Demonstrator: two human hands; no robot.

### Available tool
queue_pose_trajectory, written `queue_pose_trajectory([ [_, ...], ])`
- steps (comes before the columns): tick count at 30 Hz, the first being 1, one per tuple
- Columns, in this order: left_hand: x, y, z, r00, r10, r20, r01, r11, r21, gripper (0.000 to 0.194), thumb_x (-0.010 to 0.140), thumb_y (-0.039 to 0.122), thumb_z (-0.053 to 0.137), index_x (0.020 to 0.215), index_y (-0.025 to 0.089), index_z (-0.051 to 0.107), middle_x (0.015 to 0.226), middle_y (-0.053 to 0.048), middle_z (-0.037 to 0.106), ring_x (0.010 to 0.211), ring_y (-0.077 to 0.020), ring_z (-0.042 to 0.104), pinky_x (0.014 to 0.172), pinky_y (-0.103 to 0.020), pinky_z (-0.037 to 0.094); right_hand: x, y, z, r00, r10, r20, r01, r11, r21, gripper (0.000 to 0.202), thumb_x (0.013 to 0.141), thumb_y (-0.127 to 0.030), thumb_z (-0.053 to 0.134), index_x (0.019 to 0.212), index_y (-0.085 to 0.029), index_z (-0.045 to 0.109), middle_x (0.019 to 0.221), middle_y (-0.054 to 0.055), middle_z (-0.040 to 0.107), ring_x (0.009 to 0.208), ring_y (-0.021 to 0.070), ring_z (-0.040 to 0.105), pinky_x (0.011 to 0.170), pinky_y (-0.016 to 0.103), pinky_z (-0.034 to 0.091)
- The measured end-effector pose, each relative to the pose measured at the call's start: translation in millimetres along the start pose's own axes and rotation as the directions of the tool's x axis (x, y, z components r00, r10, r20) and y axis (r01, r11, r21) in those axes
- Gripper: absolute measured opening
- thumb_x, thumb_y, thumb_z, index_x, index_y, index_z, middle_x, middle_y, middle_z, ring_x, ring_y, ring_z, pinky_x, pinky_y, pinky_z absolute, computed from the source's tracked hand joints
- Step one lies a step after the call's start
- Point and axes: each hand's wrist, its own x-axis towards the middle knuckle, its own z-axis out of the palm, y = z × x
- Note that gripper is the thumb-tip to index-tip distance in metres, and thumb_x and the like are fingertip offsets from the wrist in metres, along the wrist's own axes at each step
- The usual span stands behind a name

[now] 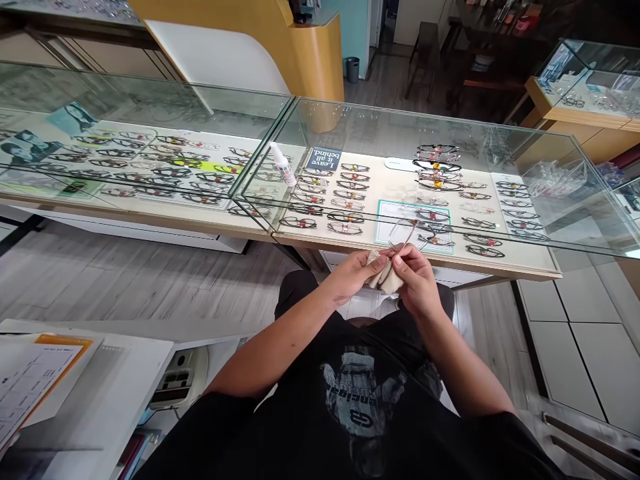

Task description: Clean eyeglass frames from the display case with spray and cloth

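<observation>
In front of my lap, both hands meet around a beige cloth [391,283] and a thin-framed pair of eyeglasses [403,233]. My left hand [354,272] is closed on the bunched cloth, thumb pressed on top. With thumb and fingers pinched together, my right hand [416,275] grips the eyeglasses at the cloth's edge. Part of the frame sticks up beyond my fingers toward the glass case; the rest is hidden by the fingers and cloth.
A glass display case [360,110] with rows of eyeglasses stands right before me. On its glass top is a white spray bottle [283,165]. A white desk [115,380] with papers [37,380] lies at left. Farther back is a wooden counter [317,73].
</observation>
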Motion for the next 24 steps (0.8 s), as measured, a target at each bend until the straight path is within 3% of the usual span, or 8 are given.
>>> queue_pose_trajectory([
  [7, -2, 3, 2.7, 0.997, -0.074, 0.038, 0.077, 0.993, -0.094, 0.048, 0.071, 0.056, 0.097, 0.089, 0.016, 0.080, 0.082, -0.007, 0.071, 0.076, -0.0164, 0.062, 0.067, -0.027, 0.049, 0, 11, 1, 1.000, 0.022, -0.010, -0.022, 1.000, -0.009, 0.031, 0.082, -0.048, 0.091, 0.083, -0.028, 0.067, 0.086, -0.001, 0.075, 0.080, 0.0206, 0.070, 0.074, 0.034, 0.057],
  [12, -7, 5, 0.1, 0.994, -0.074, 0.083, 0.084, 0.989, -0.122, 0.052, 0.061, 0.039, 0.105, 0.103, 0.018, 0.082, 0.089, -0.005, 0.073, 0.079, -0.0159, 0.065, 0.072, -0.028, 0.051, 3, 8, 1, 0.999, 0.023, -0.025, -0.022, 1.000, 0.020, 0.030, 0.084, -0.048, 0.089, 0.083, -0.028, 0.066, 0.094, 0.002, 0.081, 0.088, 0.0235, 0.075, 0.082, 0.039, 0.060],
  [19, -8, -3, -7.9, 0.997, -0.073, -0.019, 0.071, 0.995, -0.069, 0.054, 0.074, 0.062, 0.093, 0.095, 0.014, 0.082, 0.083, -0.007, 0.073, 0.078, -0.0169, 0.065, 0.072, -0.028, 0.049, 1, 15, 3, 0.999, 0.045, 0.009, -0.045, 0.999, -0.002, 0.029, 0.084, -0.047, 0.090, 0.085, -0.029, 0.068, 0.093, 0.001, 0.081, 0.089, 0.0236, 0.077, 0.085, 0.040, 0.062],
  [24, -11, -2, -10.9, 0.996, -0.084, -0.004, 0.084, 0.994, -0.070, 0.052, 0.070, 0.055, 0.098, 0.097, 0.014, 0.081, 0.082, -0.006, 0.072, 0.075, -0.0151, 0.063, 0.071, -0.028, 0.047, 3, 17, 9, 0.998, 0.061, 0.016, -0.062, 0.998, 0.016, 0.031, 0.083, -0.051, 0.090, 0.085, -0.028, 0.069, 0.088, 0.000, 0.080, 0.079, 0.0209, 0.074, 0.076, 0.035, 0.060],
])
